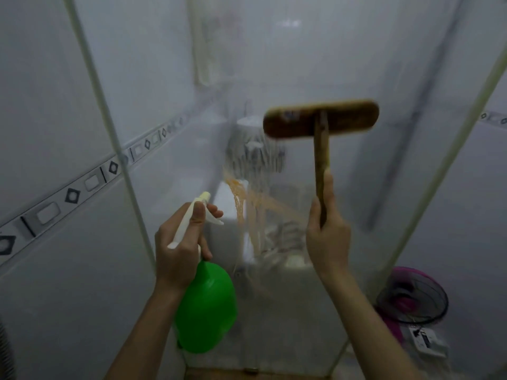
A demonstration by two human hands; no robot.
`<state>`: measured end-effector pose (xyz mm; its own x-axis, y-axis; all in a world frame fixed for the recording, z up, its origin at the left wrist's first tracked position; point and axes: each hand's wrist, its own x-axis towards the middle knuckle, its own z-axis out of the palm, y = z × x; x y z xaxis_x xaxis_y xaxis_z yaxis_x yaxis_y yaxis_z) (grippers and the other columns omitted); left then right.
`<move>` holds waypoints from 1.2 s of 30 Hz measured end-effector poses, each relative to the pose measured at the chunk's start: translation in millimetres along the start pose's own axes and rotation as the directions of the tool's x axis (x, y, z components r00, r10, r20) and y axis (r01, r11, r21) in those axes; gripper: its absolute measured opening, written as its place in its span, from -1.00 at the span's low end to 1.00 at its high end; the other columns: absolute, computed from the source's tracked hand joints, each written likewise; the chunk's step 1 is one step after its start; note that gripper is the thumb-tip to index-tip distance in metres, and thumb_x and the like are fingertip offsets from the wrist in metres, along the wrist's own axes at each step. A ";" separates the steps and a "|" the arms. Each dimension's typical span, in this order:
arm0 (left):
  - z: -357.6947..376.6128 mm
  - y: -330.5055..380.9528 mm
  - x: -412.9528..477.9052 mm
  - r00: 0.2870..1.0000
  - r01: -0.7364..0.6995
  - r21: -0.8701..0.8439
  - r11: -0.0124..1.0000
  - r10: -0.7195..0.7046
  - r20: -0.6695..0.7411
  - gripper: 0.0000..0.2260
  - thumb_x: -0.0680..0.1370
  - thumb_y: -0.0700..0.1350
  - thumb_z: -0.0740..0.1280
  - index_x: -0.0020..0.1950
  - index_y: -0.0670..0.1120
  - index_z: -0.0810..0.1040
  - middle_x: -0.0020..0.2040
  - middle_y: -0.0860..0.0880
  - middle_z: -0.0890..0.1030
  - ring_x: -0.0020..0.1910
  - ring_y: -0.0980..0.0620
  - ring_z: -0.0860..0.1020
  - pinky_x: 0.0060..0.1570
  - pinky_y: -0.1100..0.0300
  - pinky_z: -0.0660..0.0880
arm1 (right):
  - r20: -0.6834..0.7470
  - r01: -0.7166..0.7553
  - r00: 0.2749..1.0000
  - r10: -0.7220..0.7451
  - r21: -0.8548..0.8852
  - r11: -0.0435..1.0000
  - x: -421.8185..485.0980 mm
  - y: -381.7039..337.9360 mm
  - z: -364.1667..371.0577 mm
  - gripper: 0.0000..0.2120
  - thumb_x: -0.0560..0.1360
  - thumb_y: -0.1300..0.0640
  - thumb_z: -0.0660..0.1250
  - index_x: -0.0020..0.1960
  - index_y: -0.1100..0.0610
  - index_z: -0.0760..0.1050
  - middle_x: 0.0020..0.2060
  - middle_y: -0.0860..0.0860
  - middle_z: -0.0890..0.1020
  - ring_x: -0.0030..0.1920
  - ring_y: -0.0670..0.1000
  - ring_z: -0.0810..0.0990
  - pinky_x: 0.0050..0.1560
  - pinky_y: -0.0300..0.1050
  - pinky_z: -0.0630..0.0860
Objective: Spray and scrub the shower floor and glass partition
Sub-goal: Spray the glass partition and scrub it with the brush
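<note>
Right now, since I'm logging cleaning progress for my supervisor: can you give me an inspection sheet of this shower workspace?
Surface: glass partition misted, with orange-brown streaks down its middle.
Job's things: brush, head raised before the glass, blurred; green spray bottle with white trigger.
Clutter: pink fan low on the right.
Hands: left hand grips the spray bottle's neck; right hand grips the brush handle.
Cables: nothing seen.
Surroundings: white tiled wall with patterned border, on the left.

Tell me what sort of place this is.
Probably a home bathroom, at the shower stall: a wet, streaked glass partition, white wall tiles with a patterned border strip, and a spray bottle and scrubbing brush held up to the glass.
</note>
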<state>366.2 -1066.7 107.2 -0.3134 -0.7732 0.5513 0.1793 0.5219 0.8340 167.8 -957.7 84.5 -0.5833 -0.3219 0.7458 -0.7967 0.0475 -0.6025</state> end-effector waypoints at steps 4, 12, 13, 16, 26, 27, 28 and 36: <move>3.1 -6.6 -1.5 1.000 0.005 0.005 1.000 -0.005 -0.006 -0.74 0.64 0.10 0.15 -0.04 0.18 0.64 -0.06 0.03 0.72 -0.61 -0.04 0.43 -0.52 0.29 0.37 | -0.025 0.038 0.999 -0.040 -0.080 0.996 2.5 20.8 -3.8 -0.49 0.64 0.12 0.13 0.54 -0.04 0.07 -0.36 0.11 0.55 -0.50 -0.06 0.39 -0.54 -0.36 0.29; 9.4 -42.2 -15.8 0.986 0.165 0.133 0.977 -0.163 -0.027 -0.59 0.60 0.16 0.19 -0.22 -0.06 0.66 -0.43 -0.19 0.62 -0.65 0.00 0.45 -0.51 0.28 0.38 | 0.086 -0.130 0.987 0.139 -0.099 0.987 -76.4 42.3 3.1 -0.41 0.62 0.15 0.18 0.53 -0.19 0.04 -0.47 -0.21 0.35 -0.61 -0.14 0.29 -0.59 -0.35 0.20; 12.0 -44.4 -16.3 0.984 0.178 0.138 0.974 -0.175 -0.032 -0.56 0.59 0.17 0.20 -0.26 -0.09 0.64 -0.47 -0.17 0.59 -0.65 0.02 0.44 -0.52 0.29 0.37 | 0.041 -0.079 0.996 0.082 -0.067 0.995 -55.6 34.5 6.9 -0.46 0.63 0.16 0.18 0.54 -0.07 0.09 -0.48 -0.21 0.32 -0.59 -0.16 0.27 -0.57 -0.36 0.21; 19.6 -46.4 -18.3 0.975 0.219 0.090 0.972 -0.214 -0.061 -0.53 0.57 0.16 0.22 -0.32 -0.18 0.59 -0.52 -0.06 0.56 -0.65 0.05 0.41 -0.57 0.26 0.36 | 0.030 0.009 1.000 -0.008 -0.033 0.999 -21.7 24.5 11.4 -0.49 0.63 0.15 0.16 0.54 0.04 0.10 -0.48 -0.13 0.33 -0.57 -0.12 0.30 -0.55 -0.30 0.29; 9.2 -48.0 -22.5 0.975 0.215 0.101 0.971 -0.208 -0.083 -0.51 0.61 0.23 0.20 -0.30 -0.10 0.59 -0.42 -0.10 0.62 -0.62 0.02 0.44 -0.54 0.22 0.41 | 0.294 0.106 0.954 -0.055 -0.160 0.982 -75.0 24.6 30.9 -0.45 0.61 0.00 0.07 0.53 -0.26 -0.04 -0.48 -0.03 0.46 -0.59 -0.04 0.36 -0.59 -0.16 0.22; 7.1 -47.0 -23.4 0.972 0.221 0.106 0.970 -0.210 -0.102 -0.49 0.61 0.23 0.19 -0.31 -0.13 0.58 -0.44 -0.09 0.60 -0.61 0.04 0.44 -0.54 0.23 0.42 | 0.282 0.143 0.955 -0.095 -0.156 0.977 -63.4 20.7 36.8 -0.46 0.61 0.02 0.08 0.53 -0.20 -0.02 -0.49 -0.02 0.45 -0.59 -0.04 0.35 -0.59 -0.15 0.23; 3.5 -46.6 -24.5 0.971 0.219 0.115 0.969 -0.205 -0.120 -0.50 0.61 0.22 0.18 -0.30 -0.13 0.57 -0.43 -0.09 0.60 -0.60 0.05 0.45 -0.53 0.23 0.43 | 0.277 0.161 0.954 -0.113 -0.159 0.974 -56.5 22.1 39.0 -0.47 0.61 0.03 0.09 0.54 -0.15 0.02 -0.50 -0.02 0.43 -0.59 -0.05 0.34 -0.59 -0.15 0.23; -43.1 -35.2 -34.1 0.979 0.124 0.092 0.988 -0.107 -0.172 -0.65 0.58 0.25 0.14 -0.09 0.13 0.66 -0.22 0.01 0.69 -0.59 0.01 0.44 -0.54 0.23 0.39 | 0.416 0.010 0.905 0.086 -0.224 0.974 -117.1 56.0 12.6 -0.36 0.60 0.07 0.19 0.52 -0.29 -0.06 -0.43 -0.03 0.51 -0.57 -0.09 0.37 -0.62 -0.21 0.30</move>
<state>410.7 -1074.3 60.2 -0.1661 -0.8748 0.4551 0.0527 0.4529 0.8900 193.5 -929.3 -40.2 -0.5309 -0.6804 0.5052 -0.8178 0.2553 -0.5158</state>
